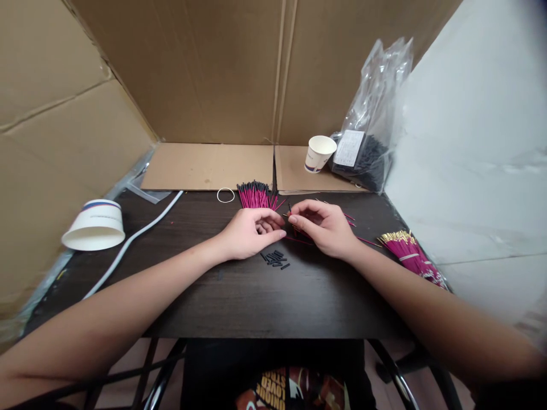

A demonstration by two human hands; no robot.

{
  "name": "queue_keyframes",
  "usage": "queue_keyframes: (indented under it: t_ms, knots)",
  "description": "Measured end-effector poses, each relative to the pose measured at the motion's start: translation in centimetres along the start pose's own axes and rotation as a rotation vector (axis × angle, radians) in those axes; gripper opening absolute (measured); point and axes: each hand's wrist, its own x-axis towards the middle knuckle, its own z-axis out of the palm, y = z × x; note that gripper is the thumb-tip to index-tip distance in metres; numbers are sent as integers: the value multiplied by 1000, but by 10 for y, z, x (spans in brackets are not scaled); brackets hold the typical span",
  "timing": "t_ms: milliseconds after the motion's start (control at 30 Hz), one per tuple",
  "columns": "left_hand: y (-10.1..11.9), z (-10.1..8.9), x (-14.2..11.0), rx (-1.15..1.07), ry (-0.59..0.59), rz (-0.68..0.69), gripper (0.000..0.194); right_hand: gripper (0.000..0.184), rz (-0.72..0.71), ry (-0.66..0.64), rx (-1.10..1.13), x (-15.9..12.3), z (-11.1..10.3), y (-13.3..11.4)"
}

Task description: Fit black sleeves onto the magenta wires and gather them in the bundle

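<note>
My left hand is closed in a loose curl over the middle of the table, fingertips close to a thin pink wire; what its fingers hold, if anything, is hidden. Just to the right, my right hand pinches a small black tube between thumb and fingertips. Several short black tubes lie loose in front of the hands. Behind my left hand rests a bundle of pink wires with black-sleeved ends. More loose pink wires lie around my right hand, some partly covered by it.
At the right edge lies a bundle of gold-tipped pink wires. A clear bag of black tubes and a paper cup stand at the back right. Another cup sits upside down at left, beside a white cable. Cardboard walls surround the table.
</note>
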Motion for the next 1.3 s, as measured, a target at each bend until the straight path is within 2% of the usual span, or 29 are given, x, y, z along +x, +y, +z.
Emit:
queue_keyframes:
  t_ms: [233, 600, 667, 733, 833, 933, 1100, 1300]
  knots:
    - [-1, -1, -1, 39, -16, 25, 36, 56, 121, -50, 138, 1, 2, -6]
    - [4, -1, -3, 98, 7, 65, 26, 56, 137, -49, 143, 1, 1, -2]
    - [6, -3, -4, 129, 67, 74, 26, 54, 111, -27, 70, 1, 0, 0]
    - [8, -6, -3, 176, 182, 79, 30, 46, 37, 10, -94, 0, -4, 1]
    - [9, -15, 0, 271, 371, 100, 37, 29, -186, 32, -454, -1, -10, 2]
    - [7, -23, 3, 428, 490, 126, 36, 24, -318, 11, -622, -2, -14, 1]
    - [2, -33, 8, 665, 506, 82, 33, 29, -280, -45, -783, -2, -18, 2]
    - [-5, -39, 13, 737, 476, 27, 32, 35, -145, -104, -987, 0, -29, -1]
